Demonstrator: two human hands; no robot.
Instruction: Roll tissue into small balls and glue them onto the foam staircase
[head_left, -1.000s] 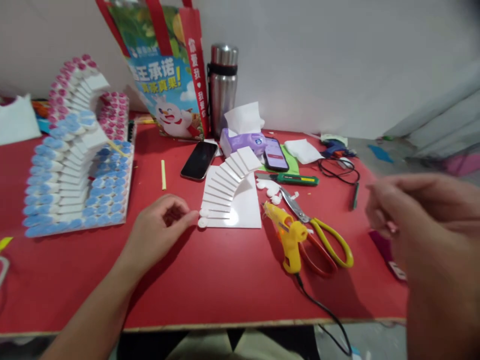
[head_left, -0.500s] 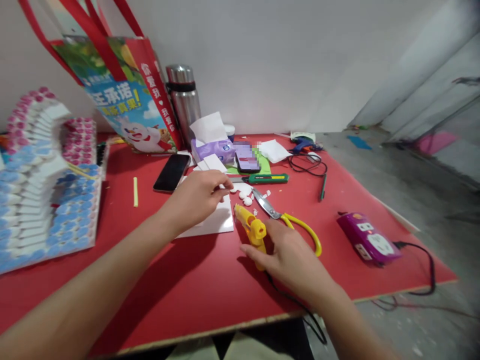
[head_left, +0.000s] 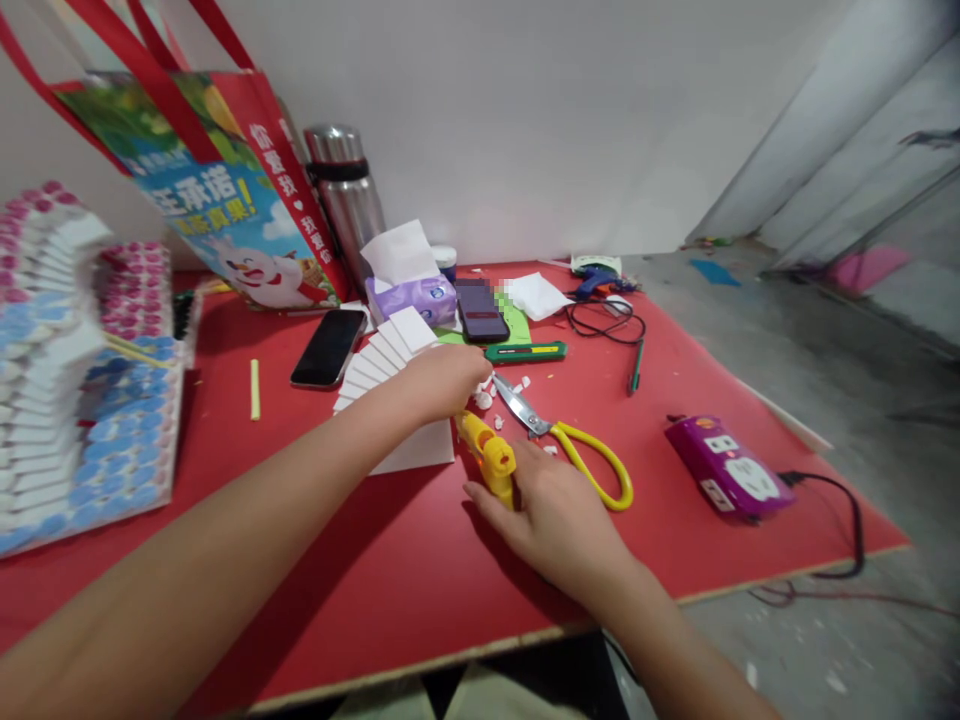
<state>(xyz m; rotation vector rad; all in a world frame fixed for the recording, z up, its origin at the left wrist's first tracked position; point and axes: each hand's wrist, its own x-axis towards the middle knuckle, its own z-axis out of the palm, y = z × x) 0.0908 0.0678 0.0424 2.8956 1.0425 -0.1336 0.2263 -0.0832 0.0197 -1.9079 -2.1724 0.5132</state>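
Note:
My left hand reaches across the white foam staircase model on the red table. Its fingers are curled and pinched at small white foam pieces beside the scissors; what they hold is hidden. My right hand lies over the handle of the yellow glue gun, fingers wrapped round it. The gun's nozzle points toward the white pieces. Yellow-handled scissors lie just right of the gun.
A large blue-and-pink staircase model stands at the left. At the back are a printed bag, a steel flask, a tissue pack, two phones, a green utility knife. A purple power strip sits right.
My left hand moved from the model's near corner across it to the white pieces. My right hand came down onto the glue gun. The view swung right.

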